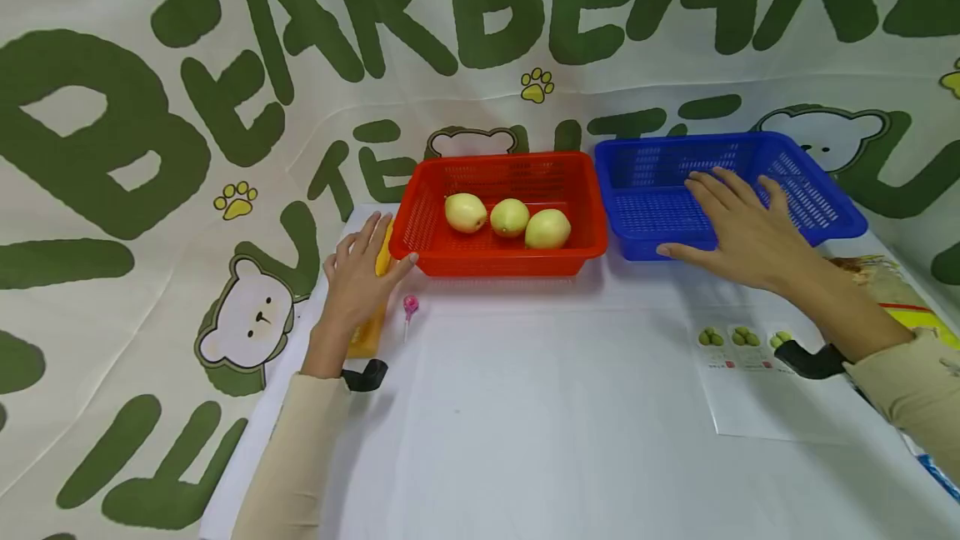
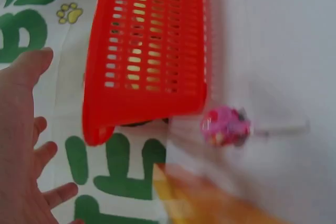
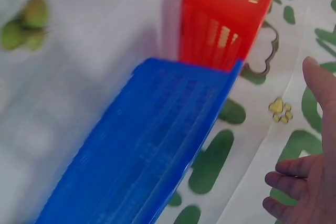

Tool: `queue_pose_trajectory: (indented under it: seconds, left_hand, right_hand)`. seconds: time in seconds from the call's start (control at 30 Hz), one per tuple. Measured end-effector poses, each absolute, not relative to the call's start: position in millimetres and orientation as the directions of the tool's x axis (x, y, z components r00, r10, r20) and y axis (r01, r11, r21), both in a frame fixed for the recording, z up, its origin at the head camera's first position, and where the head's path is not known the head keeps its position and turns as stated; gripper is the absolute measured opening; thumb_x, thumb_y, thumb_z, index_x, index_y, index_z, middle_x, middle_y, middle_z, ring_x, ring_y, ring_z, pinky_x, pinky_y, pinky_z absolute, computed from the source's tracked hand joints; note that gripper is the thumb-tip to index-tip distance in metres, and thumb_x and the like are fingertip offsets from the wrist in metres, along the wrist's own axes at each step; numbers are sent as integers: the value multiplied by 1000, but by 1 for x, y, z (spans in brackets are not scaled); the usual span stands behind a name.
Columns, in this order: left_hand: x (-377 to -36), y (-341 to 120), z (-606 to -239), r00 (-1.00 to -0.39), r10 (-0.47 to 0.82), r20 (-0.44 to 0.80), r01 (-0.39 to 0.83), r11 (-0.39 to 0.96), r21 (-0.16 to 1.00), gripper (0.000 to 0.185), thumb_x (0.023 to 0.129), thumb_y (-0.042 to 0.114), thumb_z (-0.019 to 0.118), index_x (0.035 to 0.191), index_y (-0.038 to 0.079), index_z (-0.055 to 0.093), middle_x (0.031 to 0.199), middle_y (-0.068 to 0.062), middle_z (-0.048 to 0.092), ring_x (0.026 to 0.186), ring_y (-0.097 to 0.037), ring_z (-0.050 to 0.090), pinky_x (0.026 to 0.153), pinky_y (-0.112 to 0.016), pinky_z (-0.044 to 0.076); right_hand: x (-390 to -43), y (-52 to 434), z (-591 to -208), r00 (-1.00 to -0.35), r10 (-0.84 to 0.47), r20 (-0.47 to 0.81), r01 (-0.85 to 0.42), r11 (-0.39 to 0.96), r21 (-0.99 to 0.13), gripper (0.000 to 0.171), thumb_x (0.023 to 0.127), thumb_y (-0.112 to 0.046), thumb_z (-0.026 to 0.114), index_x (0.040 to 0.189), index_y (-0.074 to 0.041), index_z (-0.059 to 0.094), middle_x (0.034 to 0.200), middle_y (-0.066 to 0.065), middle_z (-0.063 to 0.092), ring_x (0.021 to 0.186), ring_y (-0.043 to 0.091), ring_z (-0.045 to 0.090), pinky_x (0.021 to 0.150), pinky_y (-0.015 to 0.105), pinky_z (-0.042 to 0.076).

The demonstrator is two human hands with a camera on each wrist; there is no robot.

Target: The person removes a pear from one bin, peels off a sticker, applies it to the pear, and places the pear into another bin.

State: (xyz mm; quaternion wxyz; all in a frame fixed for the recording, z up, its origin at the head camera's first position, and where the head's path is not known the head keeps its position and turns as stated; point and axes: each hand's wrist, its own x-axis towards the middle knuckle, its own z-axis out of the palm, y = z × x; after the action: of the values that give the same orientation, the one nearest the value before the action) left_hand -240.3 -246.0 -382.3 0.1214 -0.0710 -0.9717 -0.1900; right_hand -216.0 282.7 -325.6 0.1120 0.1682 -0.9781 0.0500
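Baskets sit side by side at the far edge of the tabletop [image 1: 525,407], and I have one hand at each. The red basket [image 1: 501,261] lies to the left of the blue basket [image 1: 825,219], the two nearly touching at their near corners, both with their long sides running left to right across my view. Three yellow-green fruits [image 1: 510,217] rest in a row inside the red one; the blue one looks bare inside.

My left hand [image 1: 358,273] is at the red basket's left end, fingers spread and relaxed, the thumb reaching toward the near-left corner; whether it actually touches the rim I cannot tell. It is gripping nothing. Under that hand lies a yellow-orange packet [image 1: 367,338], and just beside it a pink lollipop [image 1: 410,305] lies on the tabletop.

My right hand [image 1: 738,227] lies flat over the near rim of the blue basket, fingers straight and fanned out over its inside, thumb along the front wall. It holds nothing either. So each basket is nearest the hand on its own side, straight ahead of me, both forearms stretched forward.

A printed sheet with pictures of green fruit [image 1: 738,338] lies on the tabletop below my right wrist.
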Motion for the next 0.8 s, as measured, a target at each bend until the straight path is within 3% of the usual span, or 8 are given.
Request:
queue_pose_trajectory:
  seconds: [0.33,0.8]
  left_hand:
    - [-261,-237,-409,-961,22,274,159,859,487,83,92,67,51,161,29,22,164,-1,24,142,-36,25,106,-60,24]
    - [-265,-233,-421,-957,-7,291,161,820,550,79,93,69,46,159,28,29,164,6,24,140,-32,31,106,-61,32]
  right_hand:
    - [-261,223,-318,-887,-390,248,-419,905,-76,100,85,-71,60,155,-5,34,157,22,32,146,42,21,110,73,7]
    - [-311,173,-327,-862,-475,180,-489,871,-44,89,86,-64,66,147,-3,46,150,20,44,142,39,29,109,71,14]
